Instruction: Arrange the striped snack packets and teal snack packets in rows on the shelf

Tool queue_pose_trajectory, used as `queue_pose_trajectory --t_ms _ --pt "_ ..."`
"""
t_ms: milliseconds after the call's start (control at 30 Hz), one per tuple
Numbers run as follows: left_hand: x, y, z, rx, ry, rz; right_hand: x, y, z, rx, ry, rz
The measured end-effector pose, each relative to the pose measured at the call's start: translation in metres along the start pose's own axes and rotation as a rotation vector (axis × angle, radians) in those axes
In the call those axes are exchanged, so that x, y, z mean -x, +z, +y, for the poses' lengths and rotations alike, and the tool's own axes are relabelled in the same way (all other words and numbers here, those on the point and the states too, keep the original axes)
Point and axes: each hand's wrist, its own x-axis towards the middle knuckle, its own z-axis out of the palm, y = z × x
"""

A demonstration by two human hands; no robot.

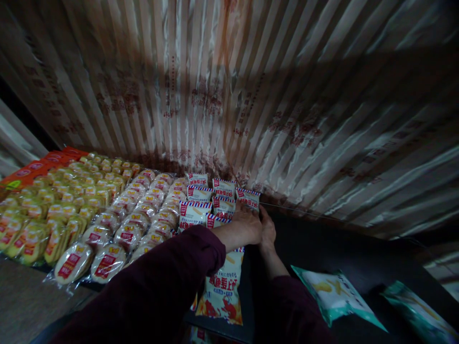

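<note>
Both of my hands meet at a small white snack bag (248,197) with a striped top edge and red lettering, at the back right end of the bag rows. My left hand (247,224) reaches across with bent fingers against the bag's lower front. My right hand (267,229) is closed at its right side, fingers partly hidden. Similar bags stand in rows just to the left, among them a front bag (195,212). Nearer to me, another such bag (223,291) lies face up below my left wrist.
Rows of wrapped round cakes (127,234) stand to the left, then yellow packets (64,200) and orange packages (32,167). On the dark table (304,239) at right lie a green-and-white bag (337,291) and another green bag (418,310). Pleated printed sheeting (229,95) hangs behind.
</note>
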Motion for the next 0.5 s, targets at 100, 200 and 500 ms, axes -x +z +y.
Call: queue_pose_trajectory --t_ms 100,200,500 --pt "0.006 -0.009 0.001 -0.017 -0.005 -0.045 0.002 -0.001 -0.006 0.01 0.0 -0.014" --pt "0.011 -0.015 0.002 -0.023 -0.018 -0.08 0.003 -0.001 -0.009 0.011 -0.002 -0.029" --pt "0.021 -0.024 0.006 -0.029 -0.014 -0.124 0.006 -0.008 -0.005 0.039 0.002 -0.082"
